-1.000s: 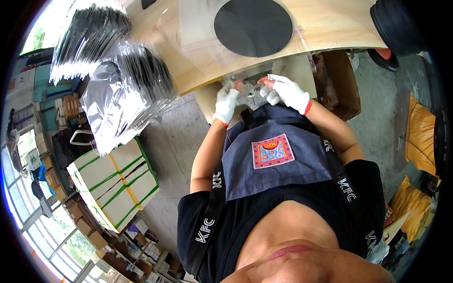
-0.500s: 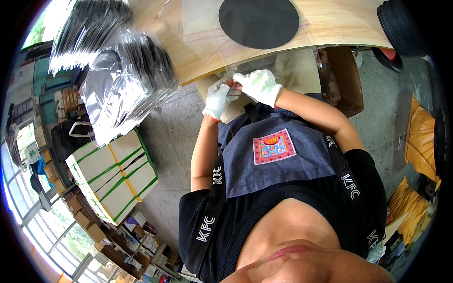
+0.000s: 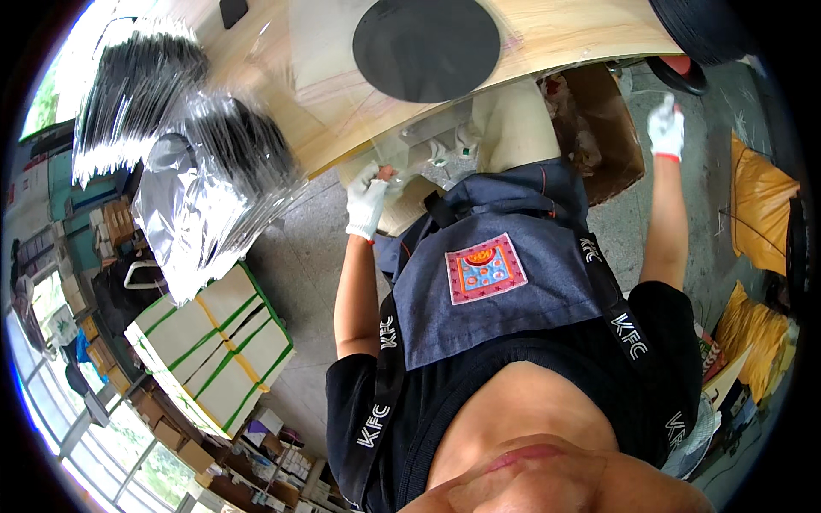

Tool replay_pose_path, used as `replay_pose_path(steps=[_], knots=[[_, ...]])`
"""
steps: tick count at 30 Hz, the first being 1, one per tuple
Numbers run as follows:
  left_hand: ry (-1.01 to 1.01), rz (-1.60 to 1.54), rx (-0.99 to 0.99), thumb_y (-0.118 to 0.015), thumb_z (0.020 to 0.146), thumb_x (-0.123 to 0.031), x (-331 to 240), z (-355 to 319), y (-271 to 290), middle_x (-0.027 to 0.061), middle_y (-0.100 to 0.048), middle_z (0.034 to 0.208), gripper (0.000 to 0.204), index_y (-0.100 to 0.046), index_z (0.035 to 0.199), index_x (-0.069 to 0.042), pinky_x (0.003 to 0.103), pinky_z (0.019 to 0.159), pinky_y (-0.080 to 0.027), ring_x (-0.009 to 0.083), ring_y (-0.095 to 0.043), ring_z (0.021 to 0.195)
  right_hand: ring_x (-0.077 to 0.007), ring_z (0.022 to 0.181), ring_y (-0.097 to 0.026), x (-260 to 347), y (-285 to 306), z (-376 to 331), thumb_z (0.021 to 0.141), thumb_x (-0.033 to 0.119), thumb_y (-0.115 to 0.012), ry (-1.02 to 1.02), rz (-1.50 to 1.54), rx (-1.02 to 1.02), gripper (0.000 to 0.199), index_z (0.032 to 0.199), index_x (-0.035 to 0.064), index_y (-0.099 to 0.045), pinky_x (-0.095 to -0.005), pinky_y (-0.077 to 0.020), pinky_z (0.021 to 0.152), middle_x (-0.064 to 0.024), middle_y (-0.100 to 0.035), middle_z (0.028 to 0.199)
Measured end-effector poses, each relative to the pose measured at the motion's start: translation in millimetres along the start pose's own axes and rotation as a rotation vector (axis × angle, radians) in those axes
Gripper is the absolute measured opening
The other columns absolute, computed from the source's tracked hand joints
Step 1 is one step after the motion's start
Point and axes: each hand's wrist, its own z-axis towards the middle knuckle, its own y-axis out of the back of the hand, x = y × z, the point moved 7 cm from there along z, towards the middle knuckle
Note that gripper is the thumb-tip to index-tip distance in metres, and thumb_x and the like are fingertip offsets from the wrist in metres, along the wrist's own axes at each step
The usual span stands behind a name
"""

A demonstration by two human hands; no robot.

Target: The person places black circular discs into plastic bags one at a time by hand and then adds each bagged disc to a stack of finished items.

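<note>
1 black disc point(image 3: 426, 50) on table point(image 3: 590, 27). Left hand point(image 3: 366, 203) near table edge; right hand point(image 3: 665, 130) out rightward. I cannot tell either grip.

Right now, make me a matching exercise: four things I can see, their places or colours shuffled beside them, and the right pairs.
1. round disc
2. left hand
3. right hand
4. strapped stack

A. gloved, right of the cardboard box
B. pale, with green and yellow straps
C. black
D. gloved, lower left of the round disc

Pairs: 1-C, 2-D, 3-A, 4-B
</note>
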Motion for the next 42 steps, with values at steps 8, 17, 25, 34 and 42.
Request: replay_pose_path(steps=[8,17,25,34,42], knots=[[-1.187,1.269,-0.390,-0.073,0.069,-0.008,-100.4,-17.0,-23.9,0.0051,-0.061,0.108,0.027,-0.065,0.094,-0.014,0.043,0.080,-0.045,0.0277,-0.057,0.096,-0.0344,0.096,-0.063,38.5,-74.7,-69.9,0.088,0.034,-0.055,0.153,-0.987,0.306,0.035,0.110,0.0073,-0.062,-0.0443,-0.0483,0.084,-0.0179,-0.066,0.101],[-1.279,1.022,0.024,-0.073,0.071,-0.008,-110.9,8.7,-43.6,0.0040,-0.066,0.098,0.015,-0.067,0.086,-0.008,0.043,0.081,-0.046,0.0267,-0.061,0.092,-0.0219,0.112,-0.054,261.1,-158.2,-90.3,0.062,0.020,-0.076,1.445,-0.459,-0.072,0.055,0.115,0.0156,-0.063,-0.0378,-0.0421,0.097,-0.0027,-0.059,0.120],[-0.329,0.244,-0.292,-0.060,0.090,-0.025,-37.2,17.0,4.4,0.0035,-0.060,0.071,0.025,-0.065,0.079,-0.003,0.027,0.060,-0.041,0.0125,-0.054,0.066,-0.0260,0.070,-0.061,253.3,-165.8,-84.9,0.081,0.028,-0.067,0.749,-0.067,-0.102,0.018,0.077,0.0100,-0.064,-0.0378,-0.0459,0.065,-0.0064,-0.064,0.072],[-0.108,-0.487,-0.361,-0.061,0.087,-0.020,4.4,22.4,-17.5,0.0016,-0.058,0.078,0.014,-0.060,0.093,-0.008,0.026,0.068,-0.048,0.0129,-0.057,0.072,-0.0300,0.069,-0.062,220.6,-150.4,-71.3,0.082,0.020,-0.063,0.449,-0.026,-0.448,0.023,0.103,0.0118,-0.058,-0.0405,-0.0492,0.065,-0.0090,-0.065,0.078],[0.075,-0.354,-0.211,-0.064,0.090,-0.020,-25.3,7.9,-35.7,0.0038,-0.062,0.086,0.024,-0.058,0.105,-0.003,0.025,0.062,-0.048,0.0118,-0.058,0.071,-0.0322,0.074,-0.062,228.9,-151.9,-82.2,0.079,0.050,-0.066,0.317,-0.310,-0.191,0.048,0.091,0.0061,-0.051,-0.0433,-0.0475,0.067,-0.0144,-0.063,0.080]])
